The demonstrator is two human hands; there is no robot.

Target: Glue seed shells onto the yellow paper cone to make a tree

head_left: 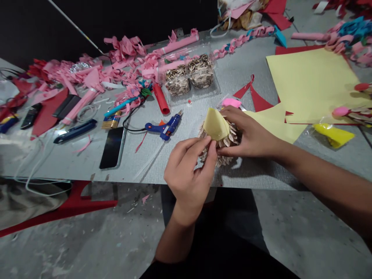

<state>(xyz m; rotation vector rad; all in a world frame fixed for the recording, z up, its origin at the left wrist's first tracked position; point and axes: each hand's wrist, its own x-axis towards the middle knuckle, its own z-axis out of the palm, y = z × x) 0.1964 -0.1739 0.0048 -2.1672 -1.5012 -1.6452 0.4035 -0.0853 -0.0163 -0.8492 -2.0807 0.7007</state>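
A rounded craft piece covered in sunflower seeds (231,136) is at the table's front edge, topped by a yellow paper cone (215,124). My right hand (251,133) wraps round the craft piece from the right, thumb in front and fingers behind. With thumb and forefinger pinched together, my left hand (190,164) meets the lower front edge of the cone; whether a smaller bit is between the fingertips is hidden. Just left of the hands, a blue hot glue gun (165,127) lies on its side. Behind the craft piece, a pink piece (231,102) is partly covered.
A clear plastic tray (216,87) holds seeds. Yellow sheets (310,85) lie at the right near a yellow balloon-like piece (334,135). Leftward are a phone (112,147), a box cutter (74,131) and a red paper roll (160,99). Pink paper scraps (124,52) line the back.
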